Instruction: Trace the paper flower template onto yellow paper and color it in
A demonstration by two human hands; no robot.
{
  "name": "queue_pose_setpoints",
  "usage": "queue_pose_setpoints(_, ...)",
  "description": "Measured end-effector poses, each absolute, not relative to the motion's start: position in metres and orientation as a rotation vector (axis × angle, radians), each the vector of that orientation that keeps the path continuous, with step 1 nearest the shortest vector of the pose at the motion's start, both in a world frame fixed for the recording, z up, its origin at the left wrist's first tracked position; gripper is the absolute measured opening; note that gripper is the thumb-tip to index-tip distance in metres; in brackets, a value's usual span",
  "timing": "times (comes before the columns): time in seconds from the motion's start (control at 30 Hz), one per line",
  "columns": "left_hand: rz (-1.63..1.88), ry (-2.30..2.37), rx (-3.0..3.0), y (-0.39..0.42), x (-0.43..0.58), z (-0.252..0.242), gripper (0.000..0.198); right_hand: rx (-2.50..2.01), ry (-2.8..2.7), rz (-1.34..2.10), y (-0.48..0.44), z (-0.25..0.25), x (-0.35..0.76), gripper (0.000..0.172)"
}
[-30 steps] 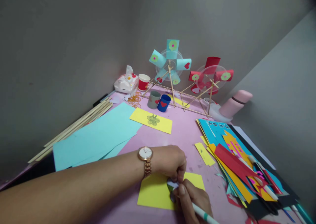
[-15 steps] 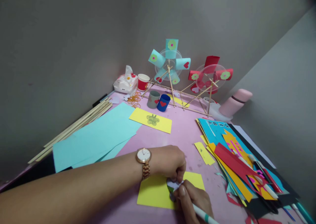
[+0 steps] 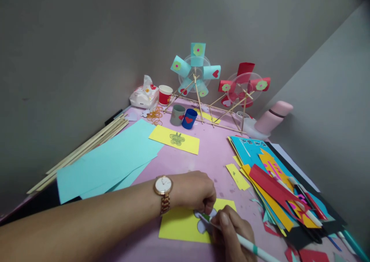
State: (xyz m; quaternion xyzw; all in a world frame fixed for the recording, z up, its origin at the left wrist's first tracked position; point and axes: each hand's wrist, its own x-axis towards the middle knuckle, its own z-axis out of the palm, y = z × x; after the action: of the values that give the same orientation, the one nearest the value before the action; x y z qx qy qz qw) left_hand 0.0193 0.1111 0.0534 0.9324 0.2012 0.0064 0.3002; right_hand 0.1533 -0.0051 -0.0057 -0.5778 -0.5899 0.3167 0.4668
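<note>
Left hand [image 3: 193,192] on cutout [image 3: 201,226], right hand [image 3: 234,231], pen [image 3: 252,248] beside

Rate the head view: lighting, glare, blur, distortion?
Head view, light: soft and even, no glare on the pink table; faint shadow under the left hand on the yellow paper. Head view, distortion: wide-angle, walls lean. Head view, focus: right hand and pen at the bottom edge slightly soft, blue paper wheel fairly sharp.
</note>
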Motion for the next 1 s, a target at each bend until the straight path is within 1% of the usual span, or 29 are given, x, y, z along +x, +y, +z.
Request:
queue_pose_setpoints(0.17,0.051,0.531,2.483,0.1107,0.0182,0.0513,0.022,-1.398,-1.590,0.685,-0.0012,0.0012,0.1469,0.046)
queue_pose_setpoints(0.4,0.060,0.541,2.490,0.1093,0.0180,0.0540,0.022,-1.398,-1.669,0.708,0.0006,0.0043,0.1441,0.045)
queue_pose_setpoints(1.0,0.044,0.550,2.472,0.1087,0.0185,0.0540,0.019,-1.358,-1.834,0.587,0.0029,0.0040,0.1493,0.044)
